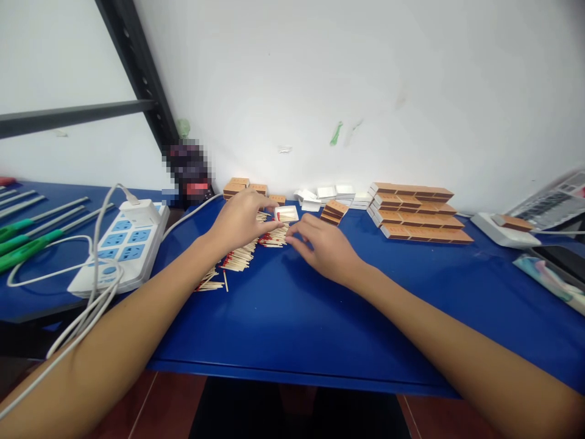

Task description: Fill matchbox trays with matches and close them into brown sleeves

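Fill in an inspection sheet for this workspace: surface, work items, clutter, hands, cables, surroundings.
Surface: blue tabletop, glossy.
Work items: white tray with matches inside; loose matches in piles beside it; more white trays behind; stacked matchboxes to the right.
Clutter: green-handled tools and power strip at left; white device with a matchbox on top at right.
Hands: left hand has thumb and fingers at the tray's left end, grip unclear; right hand has fingertips near the matches, hold unclear.
Cables: white cable loops over the power strip and crosses the left forearm in view.
Surroundings: white wall, black metal frame.
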The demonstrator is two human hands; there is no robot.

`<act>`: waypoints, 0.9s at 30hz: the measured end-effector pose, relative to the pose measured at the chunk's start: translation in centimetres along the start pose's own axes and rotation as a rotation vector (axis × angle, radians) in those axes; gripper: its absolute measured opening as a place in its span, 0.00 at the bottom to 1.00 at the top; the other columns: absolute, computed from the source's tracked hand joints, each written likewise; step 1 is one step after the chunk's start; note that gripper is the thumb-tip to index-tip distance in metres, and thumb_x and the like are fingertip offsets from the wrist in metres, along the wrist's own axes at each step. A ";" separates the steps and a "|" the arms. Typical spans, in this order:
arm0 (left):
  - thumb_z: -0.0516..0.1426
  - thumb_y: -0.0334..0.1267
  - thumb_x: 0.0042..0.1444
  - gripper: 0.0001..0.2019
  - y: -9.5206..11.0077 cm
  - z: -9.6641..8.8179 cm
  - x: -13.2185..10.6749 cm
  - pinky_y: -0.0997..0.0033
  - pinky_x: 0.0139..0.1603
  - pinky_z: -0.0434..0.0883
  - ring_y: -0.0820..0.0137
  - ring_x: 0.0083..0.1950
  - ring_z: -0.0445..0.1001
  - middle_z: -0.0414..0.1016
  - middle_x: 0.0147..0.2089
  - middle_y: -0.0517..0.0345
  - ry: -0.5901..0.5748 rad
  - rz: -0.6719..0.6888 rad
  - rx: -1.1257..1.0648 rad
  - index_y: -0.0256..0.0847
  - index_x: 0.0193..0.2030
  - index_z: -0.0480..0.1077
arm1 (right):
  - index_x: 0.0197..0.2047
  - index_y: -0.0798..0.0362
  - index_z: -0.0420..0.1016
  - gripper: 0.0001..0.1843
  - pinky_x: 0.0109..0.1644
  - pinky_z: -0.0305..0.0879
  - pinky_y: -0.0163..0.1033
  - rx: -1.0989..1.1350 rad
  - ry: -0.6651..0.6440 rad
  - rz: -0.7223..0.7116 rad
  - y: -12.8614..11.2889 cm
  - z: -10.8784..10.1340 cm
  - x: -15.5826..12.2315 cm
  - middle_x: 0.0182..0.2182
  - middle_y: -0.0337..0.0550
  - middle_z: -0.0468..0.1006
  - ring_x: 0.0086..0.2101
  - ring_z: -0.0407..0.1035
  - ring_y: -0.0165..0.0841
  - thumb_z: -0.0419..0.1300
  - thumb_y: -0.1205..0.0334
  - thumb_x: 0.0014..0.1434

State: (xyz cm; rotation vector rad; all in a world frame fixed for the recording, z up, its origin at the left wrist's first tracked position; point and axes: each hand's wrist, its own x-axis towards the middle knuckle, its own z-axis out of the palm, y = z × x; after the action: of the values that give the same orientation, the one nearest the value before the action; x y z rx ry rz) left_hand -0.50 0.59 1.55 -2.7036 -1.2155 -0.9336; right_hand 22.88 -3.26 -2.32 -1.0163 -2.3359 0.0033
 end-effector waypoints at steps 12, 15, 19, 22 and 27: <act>0.70 0.43 0.60 0.11 -0.2 0.1 0.0 0.58 0.47 0.70 0.57 0.46 0.76 0.84 0.42 0.52 0.001 -0.022 0.038 0.42 0.47 0.83 | 0.43 0.51 0.76 0.02 0.41 0.63 0.38 0.167 -0.149 0.056 -0.4 2.2 0.1 0.40 0.41 0.73 0.34 0.68 0.32 0.62 0.65 0.71; 0.71 0.43 0.60 0.13 -0.3 0.2 0.0 0.58 0.47 0.70 0.57 0.47 0.75 0.84 0.43 0.52 0.001 -0.021 0.037 0.42 0.49 0.83 | 0.42 0.52 0.76 0.03 0.40 0.61 0.38 0.181 -0.151 0.079 -0.6 2.2 0.1 0.39 0.41 0.73 0.34 0.67 0.32 0.61 0.66 0.70; 0.71 0.43 0.60 0.14 -0.3 0.2 -0.1 0.57 0.48 0.70 0.57 0.48 0.75 0.85 0.44 0.52 0.001 -0.010 0.024 0.41 0.50 0.83 | 0.41 0.52 0.76 0.06 0.39 0.59 0.39 0.175 -0.120 0.119 -1.2 2.3 0.4 0.39 0.42 0.74 0.35 0.68 0.33 0.65 0.59 0.69; 0.70 0.44 0.61 0.13 -0.2 0.2 -0.1 0.57 0.48 0.70 0.57 0.46 0.75 0.85 0.44 0.52 -0.008 0.004 0.030 0.42 0.49 0.83 | 0.42 0.51 0.76 0.05 0.40 0.60 0.39 0.183 -0.124 0.132 -1.4 2.5 0.7 0.40 0.42 0.75 0.36 0.68 0.33 0.66 0.60 0.69; 0.70 0.44 0.60 0.12 -0.2 0.2 0.0 0.58 0.47 0.69 0.56 0.47 0.75 0.84 0.42 0.52 -0.009 -0.003 0.029 0.42 0.48 0.83 | 0.41 0.52 0.76 0.03 0.41 0.61 0.38 0.199 -0.145 0.139 -1.3 2.6 0.9 0.40 0.42 0.74 0.36 0.69 0.33 0.62 0.67 0.70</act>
State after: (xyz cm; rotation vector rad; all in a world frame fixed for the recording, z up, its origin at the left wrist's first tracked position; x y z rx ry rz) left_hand -0.57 0.77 1.35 -2.6878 -1.2251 -0.8976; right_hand 20.17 -3.00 -3.72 -1.1059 -2.3318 0.3684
